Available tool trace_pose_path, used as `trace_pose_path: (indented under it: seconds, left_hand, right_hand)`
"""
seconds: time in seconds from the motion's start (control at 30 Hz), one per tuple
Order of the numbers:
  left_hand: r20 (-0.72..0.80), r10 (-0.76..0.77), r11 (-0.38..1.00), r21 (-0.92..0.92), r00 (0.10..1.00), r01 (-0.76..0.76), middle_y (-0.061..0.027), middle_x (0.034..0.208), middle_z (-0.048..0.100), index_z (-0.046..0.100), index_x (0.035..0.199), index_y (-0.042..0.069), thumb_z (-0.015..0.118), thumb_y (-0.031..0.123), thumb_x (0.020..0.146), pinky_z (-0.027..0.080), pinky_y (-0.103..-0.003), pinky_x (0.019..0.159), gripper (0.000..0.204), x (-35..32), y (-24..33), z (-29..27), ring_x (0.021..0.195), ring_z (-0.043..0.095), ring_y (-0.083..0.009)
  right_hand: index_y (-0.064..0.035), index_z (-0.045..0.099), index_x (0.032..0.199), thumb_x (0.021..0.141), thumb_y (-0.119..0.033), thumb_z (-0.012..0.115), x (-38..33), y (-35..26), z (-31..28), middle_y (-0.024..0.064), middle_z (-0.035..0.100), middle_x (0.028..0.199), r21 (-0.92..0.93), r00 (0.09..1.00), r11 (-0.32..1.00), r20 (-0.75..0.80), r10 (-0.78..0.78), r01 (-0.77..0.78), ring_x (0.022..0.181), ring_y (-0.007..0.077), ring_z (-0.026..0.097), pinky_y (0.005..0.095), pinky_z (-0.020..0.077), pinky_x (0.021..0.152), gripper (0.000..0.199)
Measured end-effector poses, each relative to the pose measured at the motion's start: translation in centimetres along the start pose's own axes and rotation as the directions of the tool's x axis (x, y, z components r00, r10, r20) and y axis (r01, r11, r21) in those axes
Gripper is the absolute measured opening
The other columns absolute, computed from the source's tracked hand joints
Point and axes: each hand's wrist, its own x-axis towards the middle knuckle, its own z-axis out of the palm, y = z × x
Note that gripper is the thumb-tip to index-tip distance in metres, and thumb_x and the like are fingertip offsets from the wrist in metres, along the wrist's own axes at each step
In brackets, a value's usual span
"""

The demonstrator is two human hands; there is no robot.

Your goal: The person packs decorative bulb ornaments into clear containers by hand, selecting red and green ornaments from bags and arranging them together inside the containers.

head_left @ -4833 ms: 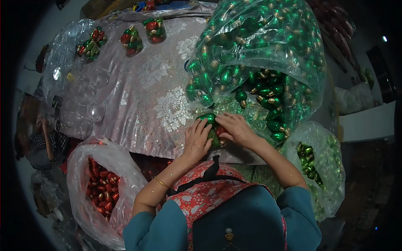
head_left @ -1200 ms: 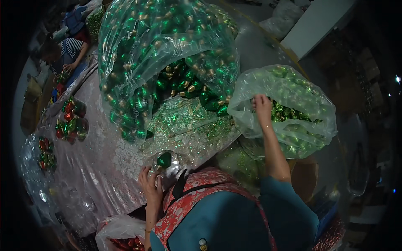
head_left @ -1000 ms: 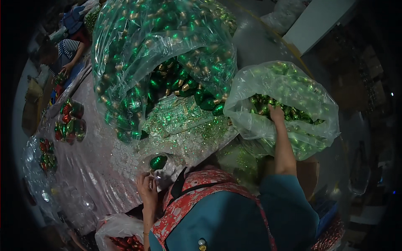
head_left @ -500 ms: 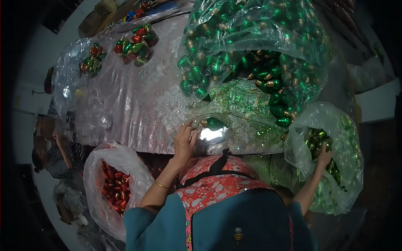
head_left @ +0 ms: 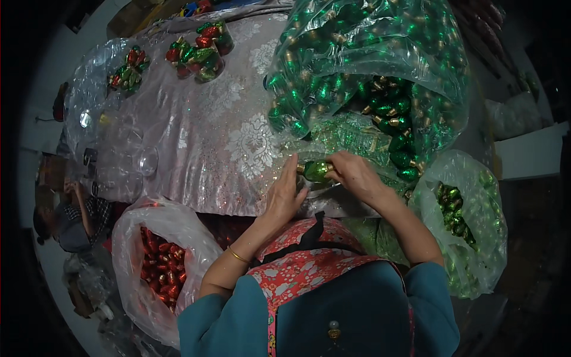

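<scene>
At the table's near edge, a light green glitter bulb-shaped ornament point(head_left: 319, 171) with a gold cap lies between my hands. My right hand point(head_left: 357, 174) has its fingers closed on the right end of this ornament. My left hand point(head_left: 284, 193) rests at the left side, fingers stretched out and thumb apart, beside a clear plastic container that is mostly hidden. Whether the left fingers touch the container or the ornament's cap I cannot tell. Dark green ornaments point(head_left: 401, 143) spill from a large clear bag point(head_left: 363, 56) just beyond my right hand.
An open bag point(head_left: 493, 238) of light green ornaments stands at right, a bag point(head_left: 202, 244) of red ones at left. Filled clear containers point(head_left: 199, 59) of red and green ornaments stand far left, near empty clear containers point(head_left: 134, 160). Another person point(head_left: 80, 217) sits at left.
My right hand has moved from the light green bag to the table's near edge, bringing a light green ornament. My left hand's fingers have straightened. The view has shifted slightly.
</scene>
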Motion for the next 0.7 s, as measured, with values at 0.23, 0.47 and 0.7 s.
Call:
trace_pose_path:
  seconds: [0.23,0.47,0.7]
  left_hand:
    - [0.026,-0.072,0.997,-0.030,0.997,0.072,-0.0244,0.134,0.041,0.019,0.143,0.003,0.069,0.005,0.073,0.047,-0.042,0.088,0.086,0.1,-0.5,-0.6,0.111,0.052,-0.0403]
    - [-0.170,-0.218,0.975,-0.088,0.961,0.206,-0.0197,0.121,0.054,0.039,0.133,0.002,0.064,0.001,0.079,0.046,-0.036,0.088,0.060,-4.0,-2.6,-6.1,0.105,0.057,-0.0314]
    - [-0.880,-0.463,0.746,-0.319,0.110,0.585,-0.0098,0.105,0.062,0.054,0.117,0.001,0.056,0.006,0.086,0.046,-0.028,0.078,0.031,-22.8,-10.7,-21.9,0.088,0.059,-0.0166]
  right_hand:
    - [0.0019,0.058,0.093,0.077,-0.007,0.063,0.8,0.9,2.3,0.0183,0.059,0.081,-0.129,0.957,0.992,0.287,0.043,-0.006,0.078,0.0371,0.059,0.0418,0.0464,0.066,0.019]
    - [0.0005,0.060,0.095,0.080,-0.005,0.060,2.4,-0.2,2.1,0.0174,0.061,0.087,0.026,0.988,0.994,0.111,-0.108,0.105,0.079,0.0351,0.061,0.0393,0.0486,0.067,0.016]
    - [0.0011,0.060,0.098,0.091,-0.008,0.053,1.1,0.8,0.8,0.0100,0.064,0.084,0.161,0.993,0.979,0.022,0.120,-0.122,0.078,0.0147,0.062,0.0283,0.0480,0.068,0.014]
